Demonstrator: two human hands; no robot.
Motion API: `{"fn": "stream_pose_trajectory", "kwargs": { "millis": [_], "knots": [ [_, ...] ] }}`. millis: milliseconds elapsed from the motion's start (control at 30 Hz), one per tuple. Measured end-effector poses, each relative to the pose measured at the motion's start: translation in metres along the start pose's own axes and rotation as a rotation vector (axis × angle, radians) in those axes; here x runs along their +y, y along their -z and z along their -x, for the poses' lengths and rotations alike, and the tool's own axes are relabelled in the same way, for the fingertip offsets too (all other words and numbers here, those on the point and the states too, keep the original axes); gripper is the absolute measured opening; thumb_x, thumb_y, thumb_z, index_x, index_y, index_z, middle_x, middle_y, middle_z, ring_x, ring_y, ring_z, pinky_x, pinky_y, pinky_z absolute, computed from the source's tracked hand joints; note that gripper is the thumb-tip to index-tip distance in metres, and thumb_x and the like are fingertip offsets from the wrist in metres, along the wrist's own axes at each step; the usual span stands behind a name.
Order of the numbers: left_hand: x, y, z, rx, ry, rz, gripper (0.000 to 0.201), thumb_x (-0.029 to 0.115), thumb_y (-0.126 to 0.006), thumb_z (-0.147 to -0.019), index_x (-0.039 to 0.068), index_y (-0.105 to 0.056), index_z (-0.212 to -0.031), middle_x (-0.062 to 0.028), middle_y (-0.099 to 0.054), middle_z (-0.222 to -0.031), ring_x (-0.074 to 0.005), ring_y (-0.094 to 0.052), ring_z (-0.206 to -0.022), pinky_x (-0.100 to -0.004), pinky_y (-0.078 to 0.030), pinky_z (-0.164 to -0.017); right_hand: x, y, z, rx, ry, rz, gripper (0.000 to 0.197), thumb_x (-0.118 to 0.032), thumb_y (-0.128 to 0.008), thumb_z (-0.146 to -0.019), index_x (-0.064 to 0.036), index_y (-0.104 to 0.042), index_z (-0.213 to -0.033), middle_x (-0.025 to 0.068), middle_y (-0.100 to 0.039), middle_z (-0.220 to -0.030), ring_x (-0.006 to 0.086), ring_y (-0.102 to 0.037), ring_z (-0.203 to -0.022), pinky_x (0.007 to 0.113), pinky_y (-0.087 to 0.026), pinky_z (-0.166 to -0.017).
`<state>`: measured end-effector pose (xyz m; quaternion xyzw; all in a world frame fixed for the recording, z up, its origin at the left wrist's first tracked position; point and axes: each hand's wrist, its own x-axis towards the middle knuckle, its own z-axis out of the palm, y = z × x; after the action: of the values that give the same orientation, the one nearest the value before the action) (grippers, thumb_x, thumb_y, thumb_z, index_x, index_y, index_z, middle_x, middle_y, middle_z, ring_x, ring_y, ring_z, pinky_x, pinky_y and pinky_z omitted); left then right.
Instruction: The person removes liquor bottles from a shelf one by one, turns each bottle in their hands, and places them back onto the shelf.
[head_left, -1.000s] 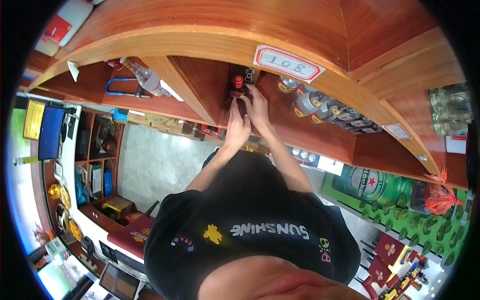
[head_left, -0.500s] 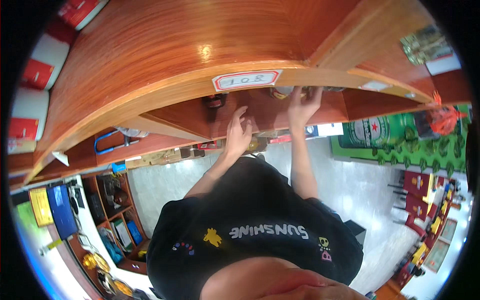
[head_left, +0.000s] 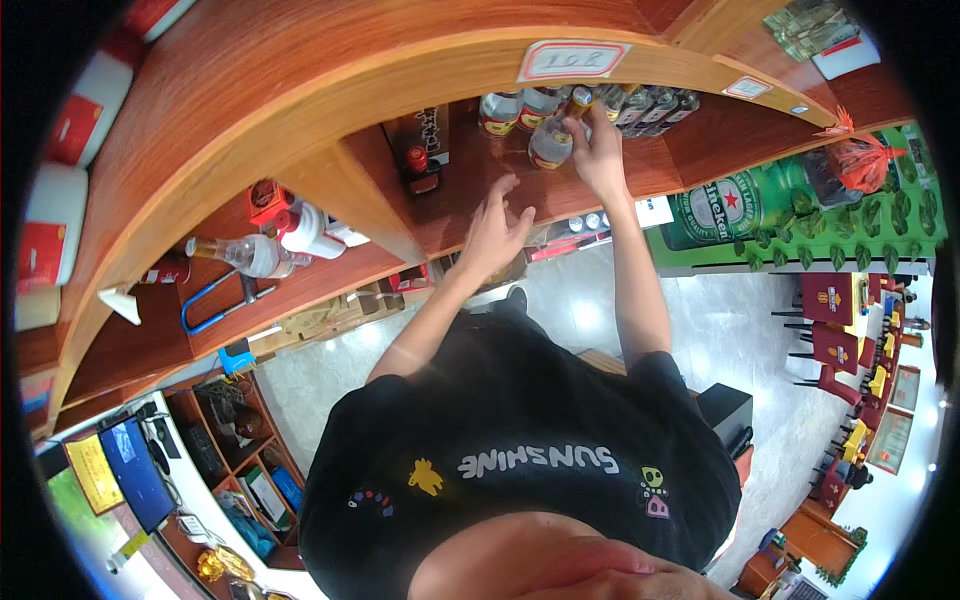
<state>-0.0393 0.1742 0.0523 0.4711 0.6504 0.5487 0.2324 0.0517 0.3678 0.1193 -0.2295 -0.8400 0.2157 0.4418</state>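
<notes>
In the shelf compartment, a clear glass bottle (head_left: pixel 551 146) with a gold neck and a coloured label stands a little tilted. My right hand (head_left: pixel 600 160) is closed round its upper side, thumb and fingers near the neck. Behind it are similar clear bottles (head_left: pixel 500 115) and several small dark-capped bottles (head_left: pixel 655 110). My left hand (head_left: pixel 495 228) hovers over the shelf's front, fingers loosely apart, with nothing in it. To its left a dark box (head_left: pixel 415 135) and a small red-topped dark bottle (head_left: pixel 420 170) stand by the divider.
A wooden divider (head_left: pixel 375 200) splits the shelf. Left of it lie a blue-handled hacksaw (head_left: pixel 215 305), a clear bottle (head_left: pixel 250 255) and a white bottle (head_left: pixel 308 232). The upper shelf's curved edge (head_left: pixel 400 105) runs above my hands. A red plastic bag (head_left: pixel 860 165) hangs at the right.
My view has tipped, showing more of the compartment and its bottles. My right hand has come nearer with the clear bottle, which stands out from the row. The left hand stays empty.
</notes>
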Motion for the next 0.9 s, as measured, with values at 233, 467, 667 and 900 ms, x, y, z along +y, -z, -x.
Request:
{"fn": "stream_pose_trajectory", "kwargs": {
  "millis": [233, 467, 667, 900],
  "knots": [
    [0.01, 0.037, 0.007, -0.194, -0.064, 0.001, 0.108, 0.042, -0.083, -0.078, 0.0, -0.019, -0.154, -0.0267, -0.034, -0.154, -0.0401, -0.037, -0.142, -0.0457, -0.032, -0.117, -0.101, 0.02, 0.018, -0.003, -0.232, -0.305, 0.032, -0.014, -0.068, -0.094, 0.0034, -0.052, -0.115, 0.0166, -0.068, -0.098, 0.0267, -0.067, -0.092, 0.036, -0.052, -0.078],
    [0.049, 0.037, 0.06, -0.3, 0.259, 0.627, 0.077, 0.019, -0.087, -0.076, 0.002, -0.04, -0.134, -0.0071, -0.061, -0.112, -0.0131, -0.062, -0.102, -0.0312, -0.052, -0.09, -0.113, -0.008, 0.026, -0.006, -0.64, -0.818, 0.033, -0.032, -0.055, -0.104, -0.0015, -0.045, -0.113, 0.0095, -0.061, -0.095, 0.0176, -0.065, -0.083, 0.032, -0.056, -0.073],
    [0.05, 0.047, 0.094, -0.199, 0.337, 0.666, 0.067, 0.017, -0.086, -0.077, 0.004, -0.044, -0.127, -0.0068, -0.062, -0.112, -0.0123, -0.062, -0.102, -0.0304, -0.052, -0.089, -0.115, -0.024, 0.046, -0.199, -0.844, -1.045, 0.036, -0.035, -0.052, -0.105, -0.0011, -0.047, -0.115, 0.0127, -0.063, -0.099, 0.0212, -0.067, -0.077, 0.035, -0.06, -0.073],
    [0.055, 0.04, 0.114, -0.672, 0.342, 1.401, 0.091, 0.055, -0.071, -0.083, -0.001, -0.036, -0.146, -0.0197, -0.062, -0.115, -0.0284, -0.068, -0.098, -0.0406, -0.058, -0.085, -0.123, -0.011, 0.069, -0.54, -0.555, -1.933, 0.041, -0.042, -0.051, -0.103, -0.0069, -0.045, -0.122, 0.0132, -0.062, -0.104, 0.0293, -0.065, -0.1, 0.053, -0.055, -0.094]
  ]
}}
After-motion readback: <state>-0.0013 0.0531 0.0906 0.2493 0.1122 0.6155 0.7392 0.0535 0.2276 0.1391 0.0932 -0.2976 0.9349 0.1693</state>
